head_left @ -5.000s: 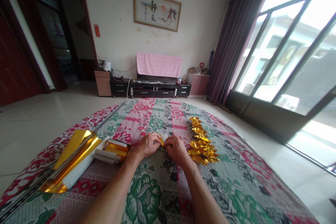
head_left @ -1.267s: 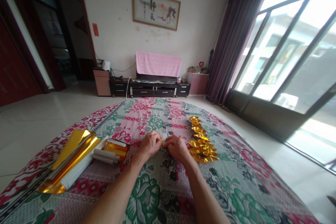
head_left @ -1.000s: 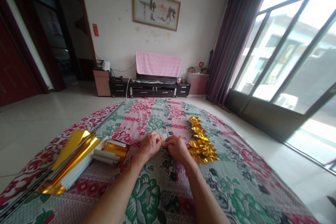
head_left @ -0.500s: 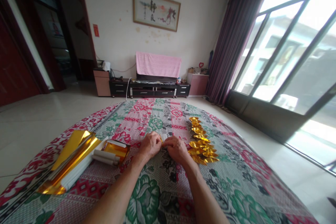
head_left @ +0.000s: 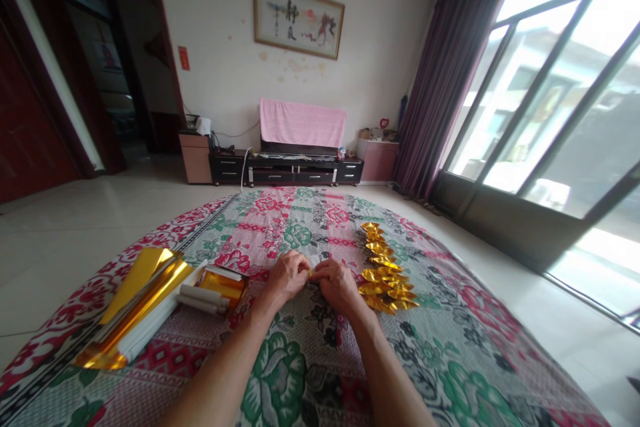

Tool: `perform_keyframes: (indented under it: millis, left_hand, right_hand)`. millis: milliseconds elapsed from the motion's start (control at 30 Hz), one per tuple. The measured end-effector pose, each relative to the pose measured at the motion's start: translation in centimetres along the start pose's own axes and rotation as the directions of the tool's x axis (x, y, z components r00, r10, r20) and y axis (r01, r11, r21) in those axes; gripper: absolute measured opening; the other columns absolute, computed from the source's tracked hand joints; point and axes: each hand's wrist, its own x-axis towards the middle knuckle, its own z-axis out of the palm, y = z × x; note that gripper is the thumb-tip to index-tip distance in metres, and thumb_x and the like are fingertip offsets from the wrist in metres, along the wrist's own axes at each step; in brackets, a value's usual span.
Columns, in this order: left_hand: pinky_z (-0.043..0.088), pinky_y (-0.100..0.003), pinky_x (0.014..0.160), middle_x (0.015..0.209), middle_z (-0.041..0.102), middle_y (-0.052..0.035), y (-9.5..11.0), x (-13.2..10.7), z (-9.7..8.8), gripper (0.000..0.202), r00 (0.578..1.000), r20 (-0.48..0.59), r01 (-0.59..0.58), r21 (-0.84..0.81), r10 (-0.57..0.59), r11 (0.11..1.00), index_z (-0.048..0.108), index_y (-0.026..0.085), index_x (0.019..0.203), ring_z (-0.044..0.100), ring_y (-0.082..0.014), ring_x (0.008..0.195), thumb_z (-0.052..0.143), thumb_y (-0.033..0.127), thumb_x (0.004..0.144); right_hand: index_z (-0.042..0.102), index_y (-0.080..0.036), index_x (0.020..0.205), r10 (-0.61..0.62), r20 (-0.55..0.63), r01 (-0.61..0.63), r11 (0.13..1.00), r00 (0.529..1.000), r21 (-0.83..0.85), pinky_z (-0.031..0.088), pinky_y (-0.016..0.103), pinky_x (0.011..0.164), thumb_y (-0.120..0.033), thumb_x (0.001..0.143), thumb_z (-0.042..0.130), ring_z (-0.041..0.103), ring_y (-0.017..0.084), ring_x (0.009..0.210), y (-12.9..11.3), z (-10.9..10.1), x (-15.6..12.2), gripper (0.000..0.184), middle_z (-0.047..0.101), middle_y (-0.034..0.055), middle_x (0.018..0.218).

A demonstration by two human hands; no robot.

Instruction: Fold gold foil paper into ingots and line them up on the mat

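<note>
My left hand (head_left: 283,278) and my right hand (head_left: 337,284) meet at the middle of a flowered cloth (head_left: 300,373). Both are closed, pinching a small piece of gold and white foil paper (head_left: 311,265) pressed down on the cloth. Most of that paper is hidden under my fingers. Just right of my right hand lies a row of several folded gold paper pieces (head_left: 383,268). To the left of my left hand lies a stack of flat gold foil sheets (head_left: 137,303) with a few rolled white sheets (head_left: 203,298).
The cloth covers a round surface with tiled floor (head_left: 75,227) around it. A low dark TV cabinet (head_left: 287,170) with a pink cover stands at the far wall. Glass doors (head_left: 560,120) and a dark curtain (head_left: 440,73) are on the right.
Both hands stay in the same spot on the paper. Only the fingers have shifted slightly, so less of the paper shows between them.
</note>
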Motion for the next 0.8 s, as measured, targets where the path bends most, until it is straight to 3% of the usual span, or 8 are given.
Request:
perform_keyframes:
  millis: [300,500,800]
  left_hand:
    - [0.046,-0.024,0.077,0.078,0.064,-0.0031,-1.1,0.6,0.2,0.018,0.998,0.019,-0.058,-0.155,0.062,0.986,0.068,0.018,0.064,0.059,-0.0131,0.078,0.053,0.008,0.068]
    - [0.047,-0.026,0.078,0.081,0.066,-0.0051,-1.1,0.6,0.1,0.020,0.999,0.027,-0.043,-0.139,0.047,0.989,0.069,0.017,0.066,0.060,-0.0149,0.079,0.051,0.008,0.069]
    - [0.047,-0.021,0.083,0.090,0.066,-0.0046,-1.7,0.6,-0.8,0.037,0.990,0.137,0.023,-0.232,0.010,0.972,0.070,0.016,0.072,0.059,-0.0119,0.087,0.038,0.000,0.062]
  right_hand:
    - [0.074,-0.027,0.074,0.020,-0.008,-0.020,1.000,1.000,0.005,0.044,0.020,0.077,-0.004,0.064,0.043,0.060,0.011,0.078,0.1,0.2,0.0,0.039,0.068,0.0001,0.086]
    - [0.074,-0.026,0.073,0.018,-0.001,-0.018,1.000,1.000,-0.001,0.044,0.020,0.077,-0.004,0.064,0.042,0.060,0.011,0.079,-0.1,0.0,0.0,0.039,0.068,0.0006,0.085]
    - [0.074,-0.027,0.072,0.022,0.013,-0.022,1.000,1.000,-0.006,0.044,0.020,0.078,-0.006,0.065,0.043,0.060,0.011,0.080,0.2,0.1,0.1,0.038,0.067,-0.0002,0.087]
